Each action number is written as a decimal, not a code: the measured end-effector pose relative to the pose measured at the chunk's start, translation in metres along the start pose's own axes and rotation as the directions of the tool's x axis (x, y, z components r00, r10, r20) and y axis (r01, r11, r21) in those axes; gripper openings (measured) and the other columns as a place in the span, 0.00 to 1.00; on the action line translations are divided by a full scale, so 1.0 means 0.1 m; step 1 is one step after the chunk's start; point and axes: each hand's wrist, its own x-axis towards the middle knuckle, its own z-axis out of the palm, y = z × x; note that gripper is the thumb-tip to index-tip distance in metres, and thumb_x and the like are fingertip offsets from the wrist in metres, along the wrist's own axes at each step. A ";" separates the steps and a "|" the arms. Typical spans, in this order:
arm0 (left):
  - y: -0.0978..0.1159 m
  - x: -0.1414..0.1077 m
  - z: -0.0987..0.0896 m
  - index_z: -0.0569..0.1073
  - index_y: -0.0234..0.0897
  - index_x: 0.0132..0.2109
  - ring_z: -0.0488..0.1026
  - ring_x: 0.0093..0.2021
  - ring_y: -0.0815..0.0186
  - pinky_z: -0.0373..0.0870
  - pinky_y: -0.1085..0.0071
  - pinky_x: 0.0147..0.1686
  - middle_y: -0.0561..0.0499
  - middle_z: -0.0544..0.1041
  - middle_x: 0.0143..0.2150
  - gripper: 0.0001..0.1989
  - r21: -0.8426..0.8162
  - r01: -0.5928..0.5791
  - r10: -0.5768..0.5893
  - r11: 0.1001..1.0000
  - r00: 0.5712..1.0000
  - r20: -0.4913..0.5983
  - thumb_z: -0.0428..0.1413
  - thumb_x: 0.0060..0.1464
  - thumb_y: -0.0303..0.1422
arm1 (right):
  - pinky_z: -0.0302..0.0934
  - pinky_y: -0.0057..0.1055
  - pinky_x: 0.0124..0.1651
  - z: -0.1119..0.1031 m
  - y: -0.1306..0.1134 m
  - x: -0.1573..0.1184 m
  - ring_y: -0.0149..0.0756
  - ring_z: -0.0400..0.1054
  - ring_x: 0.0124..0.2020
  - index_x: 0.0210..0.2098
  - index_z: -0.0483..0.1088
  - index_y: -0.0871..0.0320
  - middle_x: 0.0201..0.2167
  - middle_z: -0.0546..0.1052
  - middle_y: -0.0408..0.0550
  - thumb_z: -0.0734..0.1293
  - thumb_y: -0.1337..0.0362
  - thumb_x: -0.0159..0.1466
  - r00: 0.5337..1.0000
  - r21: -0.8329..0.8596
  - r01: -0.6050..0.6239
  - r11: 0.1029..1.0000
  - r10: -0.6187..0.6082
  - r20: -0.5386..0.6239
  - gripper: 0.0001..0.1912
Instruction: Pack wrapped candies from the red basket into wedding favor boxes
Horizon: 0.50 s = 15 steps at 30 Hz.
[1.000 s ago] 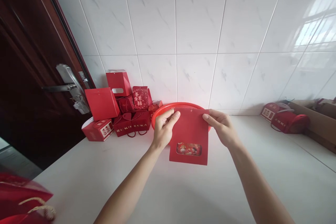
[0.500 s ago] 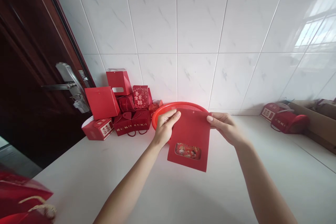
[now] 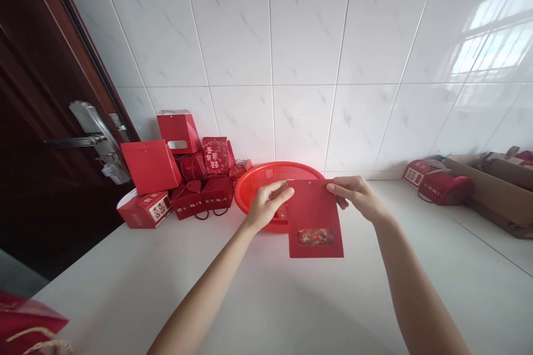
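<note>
A red paper gift box hangs upright between my hands, with a small oval-cornered window low on its face. Through the window a patterned red and gold content shows. My left hand pinches its upper left corner between thumb and fingers. At the upper right corner, my right hand grips it the same way, thumb in front. Behind the box stands a red plastic basket with a perforated wall. The box hides part of it, and a bit of something red shows inside.
Stacked red gift boxes stand on the left by the wall, near a dark door. On the right are more red boxes beside an open cardboard box. A red bag with rope handles sits at the lower left.
The gift box has turned from a slant to nearly straight and sits slightly further right, uncovering more of the basket. Both hands keep their grip. The view has shifted a little to the right.
</note>
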 end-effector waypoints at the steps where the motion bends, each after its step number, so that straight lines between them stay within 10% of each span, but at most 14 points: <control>1: -0.02 0.00 0.01 0.77 0.38 0.38 0.73 0.41 0.60 0.69 0.67 0.44 0.49 0.78 0.37 0.18 0.011 0.000 0.000 1.000 0.999 0.033 0.61 0.57 0.50 | 0.52 0.31 0.27 -0.02 0.00 -0.01 0.29 0.55 0.21 0.19 0.66 0.56 0.17 0.62 0.39 0.69 0.41 0.62 1.000 0.001 -0.003 1.000 0.003 -0.002 0.27; 9: -0.32 0.05 0.02 0.79 0.35 0.51 0.79 0.50 0.54 0.71 0.55 0.56 0.42 0.84 0.45 0.29 0.012 0.128 -0.129 0.992 0.981 0.142 0.58 0.57 0.56 | 0.56 0.32 0.27 -0.37 -0.01 -0.17 0.32 0.59 0.23 0.19 0.70 0.56 0.18 0.66 0.43 0.73 0.43 0.60 0.978 -0.017 0.023 1.000 -0.026 -0.209 0.25; 15: -0.42 0.07 0.01 0.82 0.36 0.46 0.81 0.50 0.52 0.75 0.55 0.55 0.43 0.85 0.45 0.18 0.132 0.148 -0.163 0.980 0.980 0.113 0.65 0.53 0.44 | 0.49 0.30 0.21 -0.75 0.26 -0.29 0.29 0.54 0.17 0.16 0.65 0.54 0.12 0.61 0.40 0.75 0.44 0.57 0.749 -0.090 0.043 0.995 -0.091 -0.656 0.26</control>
